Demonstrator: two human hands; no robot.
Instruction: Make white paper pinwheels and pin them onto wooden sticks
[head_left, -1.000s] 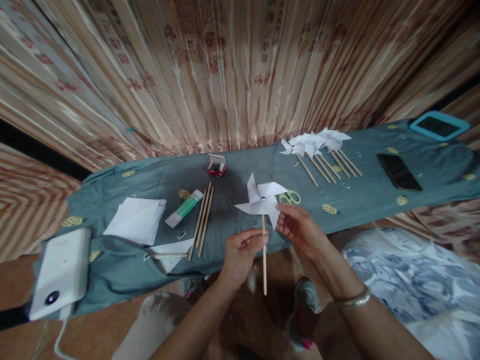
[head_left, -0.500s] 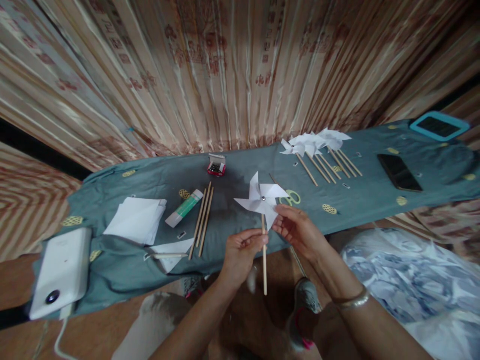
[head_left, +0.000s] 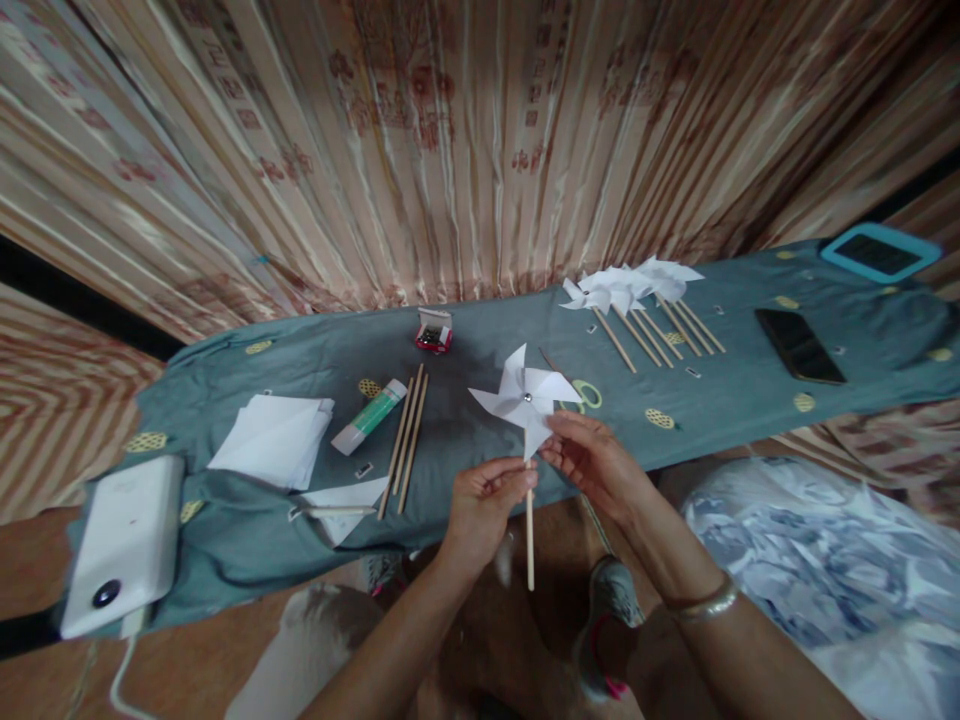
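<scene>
My left hand (head_left: pixel 484 500) pinches the wooden stick (head_left: pixel 529 540) of a white paper pinwheel (head_left: pixel 525 398) and holds it upright above the table's front edge. The fingers of my right hand (head_left: pixel 592 462) are apart and touch the pinwheel's lower right blade. A metal pin sits at the wheel's centre. A bangle shows on my right wrist.
On the grey-blue cloth (head_left: pixel 712 400) lie several finished pinwheels (head_left: pixel 637 295), three loose sticks (head_left: pixel 407 435), a glue stick (head_left: pixel 369 416), a stack of white paper (head_left: pixel 271 440), a red pin box (head_left: pixel 433 332), yellow-handled scissors (head_left: pixel 585 393), a black phone (head_left: pixel 799 345) and a white device (head_left: pixel 124 545). A curtain hangs behind.
The pinwheel's blades have turned about the pin while my right fingers brush the lower blade. My left hand keeps the stick in the same place.
</scene>
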